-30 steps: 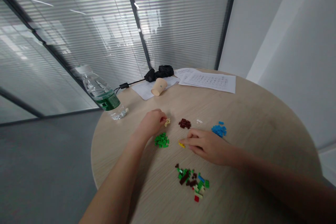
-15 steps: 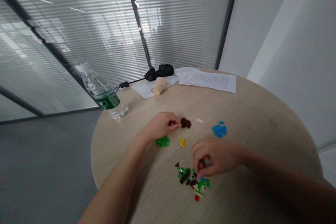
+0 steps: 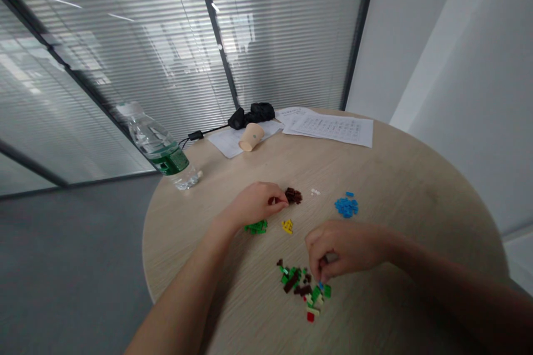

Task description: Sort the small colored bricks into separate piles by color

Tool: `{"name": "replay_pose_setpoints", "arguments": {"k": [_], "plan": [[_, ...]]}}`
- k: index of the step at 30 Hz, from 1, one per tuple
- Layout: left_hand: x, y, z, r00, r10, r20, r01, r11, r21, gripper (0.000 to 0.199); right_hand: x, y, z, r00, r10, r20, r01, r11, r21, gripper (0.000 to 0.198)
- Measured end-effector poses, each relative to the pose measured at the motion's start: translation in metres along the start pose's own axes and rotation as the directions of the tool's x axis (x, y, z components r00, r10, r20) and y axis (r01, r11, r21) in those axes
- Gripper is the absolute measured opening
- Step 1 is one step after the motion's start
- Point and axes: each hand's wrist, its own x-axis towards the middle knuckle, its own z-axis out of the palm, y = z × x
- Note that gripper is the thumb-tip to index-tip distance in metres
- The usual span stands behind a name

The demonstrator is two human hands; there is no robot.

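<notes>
My left hand (image 3: 260,202) is closed in a pinch at the left edge of a pile of dark brown toy bricks (image 3: 293,196). Anything between its fingertips is too small to make out. My right hand (image 3: 339,247) is also pinched, its fingertips pointing down at a small blue brick (image 3: 320,285) in the mixed pile. Whether they grip that brick cannot be seen. Brown, green, cream and red pieces lie loosely in this pile, among them a long brown brick (image 3: 292,282) and a red brick (image 3: 310,317).
Sorted piles of green bricks (image 3: 257,227), yellow bricks (image 3: 287,226), white pieces (image 3: 315,192) and blue bricks (image 3: 346,207) sit on the round table (image 3: 400,177). Further back are a water bottle (image 3: 166,158), a tipped paper cup (image 3: 251,137), printed sheets (image 3: 333,126) and a black bundle (image 3: 256,113).
My right fingertips have shifted slightly right within the mixed pile, close to the blue brick. The left hand stays by the brown pile, its fingers a little lower. The whole view drifted slightly.
</notes>
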Motion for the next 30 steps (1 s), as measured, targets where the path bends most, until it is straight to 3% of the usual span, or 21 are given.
{"name": "replay_pose_setpoints", "arguments": {"k": [3, 9, 14, 18, 24, 26, 28, 30], "plan": [[0.0, 0.001, 0.0, 1.0, 0.01, -0.011, -0.01, 0.999, -0.04, 0.019, -0.003, -0.002, -0.005, 0.999, 0.033, -0.008, -0.034, 0.999, -0.019, 0.007], [-0.001, 0.006, 0.001, 0.998, 0.063, 0.004, -0.062, 0.983, -0.172, 0.018, -0.014, 0.003, -0.018, 0.977, 0.079, -0.2, -0.077, 0.997, 0.022, 0.011], [-0.001, 0.009, 0.001, 0.999, 0.028, 0.038, -0.018, 0.972, -0.234, 0.016, -0.008, 0.005, -0.008, 0.999, 0.029, -0.041, -0.028, 0.999, 0.031, 0.014], [-0.003, 0.014, 0.001, 0.98, 0.054, 0.194, 0.018, 0.937, -0.349, 0.014, -0.002, 0.001, 0.0, 1.0, 0.025, -0.018, -0.025, 1.0, -0.018, 0.011], [-0.006, 0.031, 0.002, 0.896, 0.209, 0.392, 0.014, 0.869, -0.495, 0.013, -0.01, -0.001, -0.015, 0.994, 0.043, -0.1, -0.044, 0.999, -0.015, 0.01], [-0.007, 0.037, 0.003, 0.87, 0.238, 0.431, 0.018, 0.86, -0.51, 0.014, -0.021, 0.004, -0.028, 0.959, 0.127, -0.255, -0.153, 0.985, -0.084, 0.011], [-0.007, 0.04, 0.004, 0.855, 0.24, 0.459, 0.029, 0.862, -0.505, 0.016, -0.034, 0.013, -0.041, 0.866, 0.277, -0.416, -0.365, 0.919, -0.149, 0.011], [-0.007, 0.042, 0.006, 0.852, 0.23, 0.471, 0.033, 0.873, -0.486, 0.018, -0.046, 0.023, -0.051, 0.79, 0.412, -0.455, -0.536, 0.824, -0.184, 0.011]]}}
